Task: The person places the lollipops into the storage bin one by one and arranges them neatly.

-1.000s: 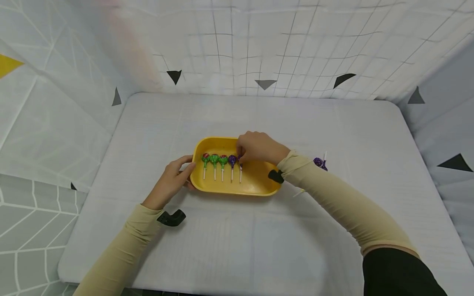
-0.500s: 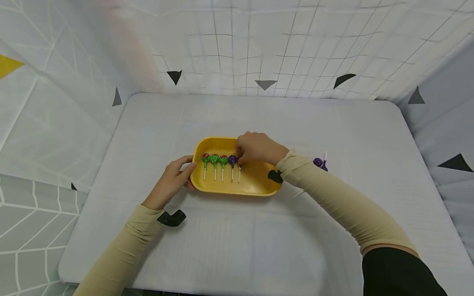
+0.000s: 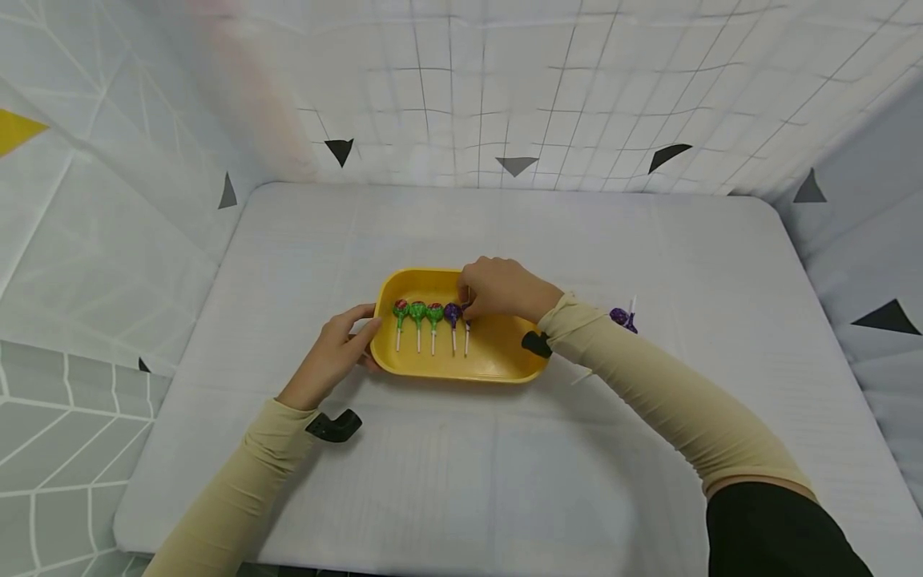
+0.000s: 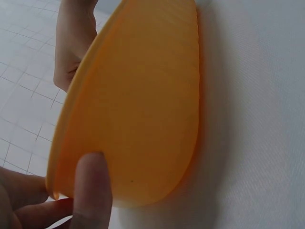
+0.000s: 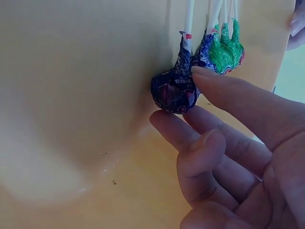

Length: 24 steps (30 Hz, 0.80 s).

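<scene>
A shallow yellow tray sits on the white-covered table. My left hand grips its left end, and the left wrist view has the thumb against the outer wall. Over the tray's middle, my right hand pinches a purple-wrapped lollipop by its head, thumb on one side and fingertips below. Its white stick points toward me. To the left, a purple lollipop lies close beside it, then three green lollipops in the same row. The right hand hides most of the held head in the head view.
Right of the tray, another purple lollipop lies on the table, partly behind the right sleeve. A white stick pokes out from under that forearm. A gridded white curtain hangs behind the table.
The held lollipop has shifted slightly left toward the row, and the stick of the purple one beside it has tilted a little. The left hand and the tray look the same.
</scene>
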Each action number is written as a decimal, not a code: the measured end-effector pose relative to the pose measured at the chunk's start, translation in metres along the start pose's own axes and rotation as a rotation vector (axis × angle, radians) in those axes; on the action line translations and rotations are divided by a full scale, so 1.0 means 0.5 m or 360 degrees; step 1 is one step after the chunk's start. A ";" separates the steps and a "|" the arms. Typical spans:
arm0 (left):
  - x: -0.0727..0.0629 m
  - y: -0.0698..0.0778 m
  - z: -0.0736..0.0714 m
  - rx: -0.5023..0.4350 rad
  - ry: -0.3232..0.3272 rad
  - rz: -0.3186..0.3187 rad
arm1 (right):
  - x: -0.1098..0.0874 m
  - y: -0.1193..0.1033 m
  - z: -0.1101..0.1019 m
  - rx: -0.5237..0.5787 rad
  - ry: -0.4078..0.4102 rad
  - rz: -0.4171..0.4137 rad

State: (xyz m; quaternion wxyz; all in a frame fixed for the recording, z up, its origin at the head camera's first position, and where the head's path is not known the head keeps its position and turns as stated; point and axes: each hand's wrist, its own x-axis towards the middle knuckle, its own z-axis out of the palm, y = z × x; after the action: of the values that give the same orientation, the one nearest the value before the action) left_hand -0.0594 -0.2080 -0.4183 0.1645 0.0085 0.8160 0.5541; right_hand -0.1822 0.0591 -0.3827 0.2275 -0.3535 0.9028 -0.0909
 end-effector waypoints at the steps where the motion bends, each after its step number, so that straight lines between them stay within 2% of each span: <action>1: 0.000 0.000 0.000 0.0000 0.0000 0.0001 | 0.000 0.000 0.000 -0.0002 0.0001 0.0002; 18: 0.000 -0.002 0.000 0.0017 0.0005 -0.0003 | -0.019 -0.001 -0.016 0.0010 0.0006 0.0032; 24: 0.001 -0.005 0.001 0.0025 0.0008 -0.0005 | -0.029 0.005 -0.024 0.0066 0.0008 0.0071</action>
State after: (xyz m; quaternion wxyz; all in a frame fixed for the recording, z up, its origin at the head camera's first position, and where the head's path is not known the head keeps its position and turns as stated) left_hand -0.0595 -0.2084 -0.4209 0.1633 0.0073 0.8207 0.5474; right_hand -0.1803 0.0709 -0.3678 0.2346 -0.3284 0.9089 -0.1055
